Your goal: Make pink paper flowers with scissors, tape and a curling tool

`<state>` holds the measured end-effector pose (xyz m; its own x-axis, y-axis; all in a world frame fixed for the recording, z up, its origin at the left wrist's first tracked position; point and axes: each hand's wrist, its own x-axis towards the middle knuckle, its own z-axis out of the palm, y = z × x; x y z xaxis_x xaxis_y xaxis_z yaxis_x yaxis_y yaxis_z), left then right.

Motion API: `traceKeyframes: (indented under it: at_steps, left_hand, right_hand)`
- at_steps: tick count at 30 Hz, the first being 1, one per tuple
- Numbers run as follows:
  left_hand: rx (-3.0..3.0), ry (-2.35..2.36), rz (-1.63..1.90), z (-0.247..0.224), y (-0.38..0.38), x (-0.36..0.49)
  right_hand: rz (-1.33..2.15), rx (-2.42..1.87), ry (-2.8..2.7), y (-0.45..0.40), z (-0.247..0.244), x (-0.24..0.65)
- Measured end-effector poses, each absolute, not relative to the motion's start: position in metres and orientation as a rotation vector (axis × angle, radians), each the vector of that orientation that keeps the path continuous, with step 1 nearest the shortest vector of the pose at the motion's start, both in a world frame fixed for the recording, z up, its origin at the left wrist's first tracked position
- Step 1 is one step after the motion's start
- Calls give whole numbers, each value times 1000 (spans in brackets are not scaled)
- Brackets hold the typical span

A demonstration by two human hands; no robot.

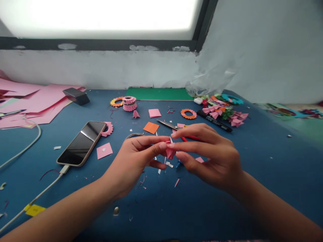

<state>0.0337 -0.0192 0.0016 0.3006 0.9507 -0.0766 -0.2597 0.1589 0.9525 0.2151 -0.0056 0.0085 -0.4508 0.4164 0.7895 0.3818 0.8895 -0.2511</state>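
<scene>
Over the middle of the table, my left hand (137, 158) pinches a small folded pink paper (170, 153) between thumb and fingers. My right hand (212, 153) is at its right side, fingers bent and apart, the middle fingertip against the paper's top edge. A tiny white bit shows by the right fingertips; whether it is held I cannot tell. Behind the hands lie scissors (166, 124) with red handles, partly hidden by my right hand. An orange paper square (151, 127) and a pink paper square (154, 113) lie just beyond.
Left of my hands lie a phone (82, 144) on a white cable (47, 188) and another pink square (104, 151). Large pink sheets (37, 101) and a dark block (76, 96) sit far left. Paper rings (188, 114), a black marker (214, 121) and folded paper pieces (236, 118) lie beyond.
</scene>
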Motion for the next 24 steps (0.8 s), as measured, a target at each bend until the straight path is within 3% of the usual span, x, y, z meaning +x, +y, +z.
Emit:
traceKeyframes:
  at_steps: [11, 24]
  left_hand:
    - [1155, 851, 1057, 2, -20, 33]
    - [1161, 887, 1061, 5, -20, 33]
  right_hand:
    - [462, -696, -2014, -9, 11, 216]
    - [79, -687, -2065, -8, 6, 216]
